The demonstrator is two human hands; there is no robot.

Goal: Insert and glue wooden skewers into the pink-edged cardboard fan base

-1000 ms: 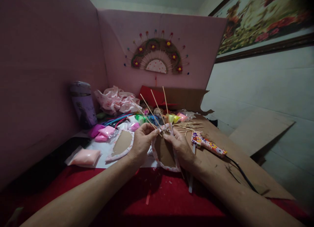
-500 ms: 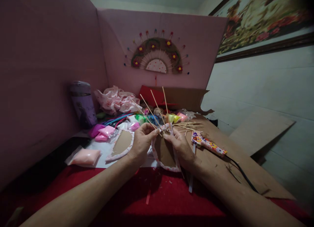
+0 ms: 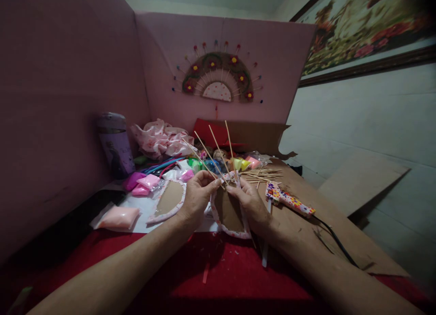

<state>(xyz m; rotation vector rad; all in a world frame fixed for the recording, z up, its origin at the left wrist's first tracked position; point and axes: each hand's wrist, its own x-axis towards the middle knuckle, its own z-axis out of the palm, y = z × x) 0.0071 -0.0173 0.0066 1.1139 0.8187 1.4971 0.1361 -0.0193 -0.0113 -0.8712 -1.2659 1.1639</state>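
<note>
Four pale sticks, fanned | brown card panel | pinkish fabric rim

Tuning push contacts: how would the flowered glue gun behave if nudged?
The glue gun appears to lie on its side on the cardboard, so it would probably slide or pivot rather than roll. The black cord trailing from its handle may add drag. Its smooth, hard-looking body suggests stiffness.

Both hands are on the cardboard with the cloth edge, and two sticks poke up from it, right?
Not two: the head view shows four sticks poking up. The left hand and right hand are indeed both on the cloth-edged cardboard.
</note>
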